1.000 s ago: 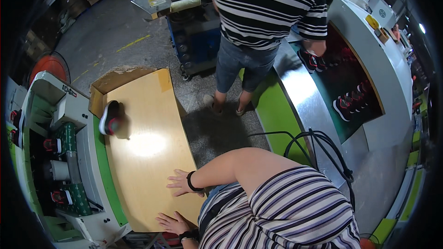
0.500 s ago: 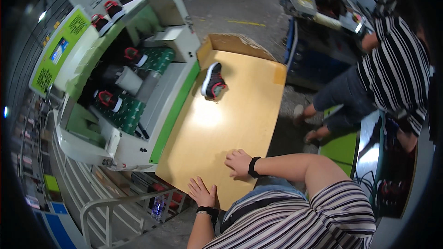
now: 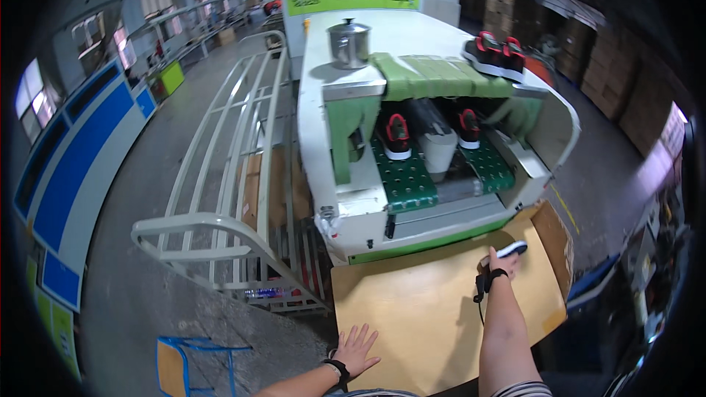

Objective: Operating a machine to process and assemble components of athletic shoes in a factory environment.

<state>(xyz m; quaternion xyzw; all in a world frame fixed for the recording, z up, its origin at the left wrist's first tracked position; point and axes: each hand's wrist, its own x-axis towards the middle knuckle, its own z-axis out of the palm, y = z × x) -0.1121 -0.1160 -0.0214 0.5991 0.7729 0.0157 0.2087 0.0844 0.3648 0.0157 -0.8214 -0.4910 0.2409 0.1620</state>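
Note:
My left hand (image 3: 356, 351) lies flat on the near left part of a light wooden table (image 3: 412, 309), fingers spread, holding nothing. At the table's far right my right hand (image 3: 506, 265) is closed around a dark shoe with a white sole (image 3: 513, 249); the hand hides much of the shoe. Past the table's far edge stands a white and green machine with two green belts. A black and red shoe (image 3: 397, 136) sits on its left belt (image 3: 410, 185), and another shoe (image 3: 468, 129) on the right belt (image 3: 489, 170).
A pair of shoes (image 3: 496, 56) and a metal pot (image 3: 349, 44) stand on top of the machine (image 3: 426, 33). Left of it is a pale metal rack (image 3: 198, 250). A blue-framed stool (image 3: 173, 367) stands at the lower left. Cardboard (image 3: 555, 239) edges the table's right side.
The view has swung right-to-left toward the machine. My right hand has left the near part of the table and reached out to the shoe, gripping it. My left hand stays on the table.

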